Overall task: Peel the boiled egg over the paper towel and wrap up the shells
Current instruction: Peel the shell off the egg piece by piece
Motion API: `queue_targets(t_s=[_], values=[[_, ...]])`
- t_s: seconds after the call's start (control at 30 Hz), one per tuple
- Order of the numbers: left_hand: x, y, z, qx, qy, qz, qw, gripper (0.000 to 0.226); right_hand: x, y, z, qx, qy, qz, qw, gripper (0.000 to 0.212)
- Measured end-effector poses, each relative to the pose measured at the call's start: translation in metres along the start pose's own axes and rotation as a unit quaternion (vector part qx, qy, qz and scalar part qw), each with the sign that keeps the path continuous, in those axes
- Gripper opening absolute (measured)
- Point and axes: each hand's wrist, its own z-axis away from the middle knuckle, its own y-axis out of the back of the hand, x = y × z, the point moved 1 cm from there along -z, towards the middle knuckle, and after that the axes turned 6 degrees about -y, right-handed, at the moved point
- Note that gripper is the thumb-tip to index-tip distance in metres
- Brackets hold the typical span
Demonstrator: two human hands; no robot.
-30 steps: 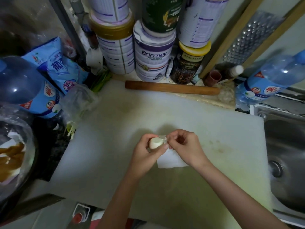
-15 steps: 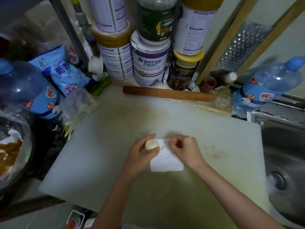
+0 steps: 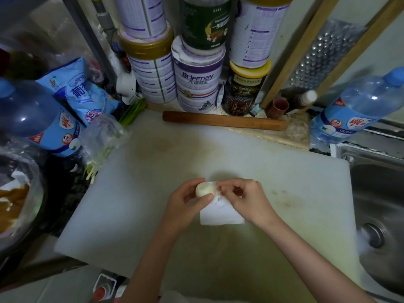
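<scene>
A pale boiled egg sits between the thumb and fingers of my left hand, held just above the white paper towel. The towel lies flat on the white cutting board. My right hand is over the towel's right part, its fingertips curled and pinching at the egg's right side. Whatever those fingertips hold is too small to make out. Part of the towel is hidden under my right hand.
A wooden rolling pin lies along the board's far edge, with stacked tins behind it. Blue water bottles stand at the left and right. A steel sink is on the right, a bagged bowl on the left.
My right hand drew away from the egg over the towel half a second ago and has now come back to the egg's right side. My left hand keeps holding the egg.
</scene>
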Motion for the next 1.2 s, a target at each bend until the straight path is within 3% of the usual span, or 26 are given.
queue_targets(t_s=[0.2, 0.9, 1.2], values=[[0.003, -0.002, 0.0, -0.006, -0.041, -0.064, 0.997, 0.037, -0.013, -0.005, 0.001, -0.01, -0.056, -0.112, 0.992, 0.001], [0.009, -0.015, 0.009, 0.061, -0.073, -0.2, 0.975, 0.04, -0.018, -0.014, 0.018, 0.076, -0.001, 0.075, 0.994, 0.009], [0.003, -0.007, 0.013, 0.051, -0.003, -0.094, 0.994, 0.036, -0.012, -0.012, 0.009, 0.032, -0.06, -0.003, 0.998, 0.01]])
